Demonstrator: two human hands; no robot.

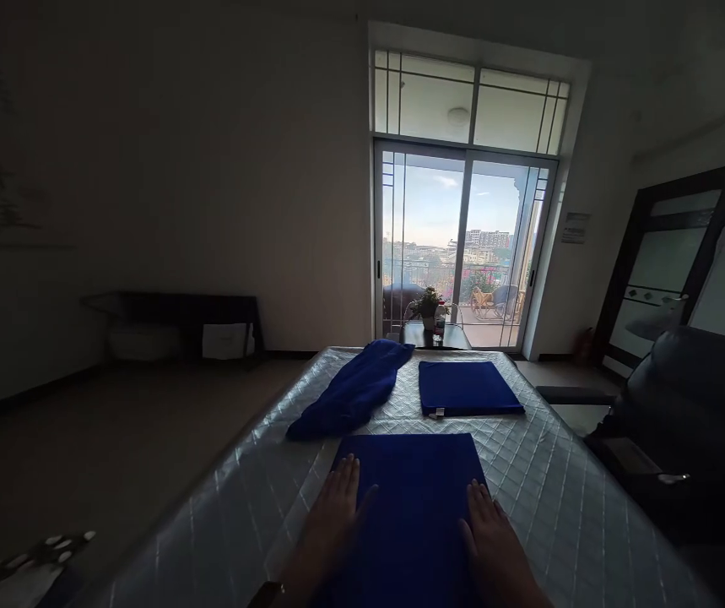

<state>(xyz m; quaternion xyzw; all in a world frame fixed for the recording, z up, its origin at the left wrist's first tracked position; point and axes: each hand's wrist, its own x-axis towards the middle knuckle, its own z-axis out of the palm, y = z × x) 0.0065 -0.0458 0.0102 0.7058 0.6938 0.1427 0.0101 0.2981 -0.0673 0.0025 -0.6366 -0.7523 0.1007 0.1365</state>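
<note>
A blue cloth (416, 523) lies spread flat near me, its far edge straight and its near end cut off by the bottom of the view. On its left edge rests my left hand (337, 507), fingers stretched out and thumb apart. My right hand (485, 523) lies flat along the opposite edge, fingers extended. Beyond them, a folded blue cloth (469, 388) with a small white tag at its near edge lies at the right. To its left is a loose, crumpled blue cloth (353, 388).
A silvery quilted cover (558, 481) lies over the table under the cloths. At the right stands a dark armchair (691, 414). Past the far edge, a small table holds a potted plant (429, 308) before a glass sliding door (463, 228). A low dark bench (178, 317) stands by the wall.
</note>
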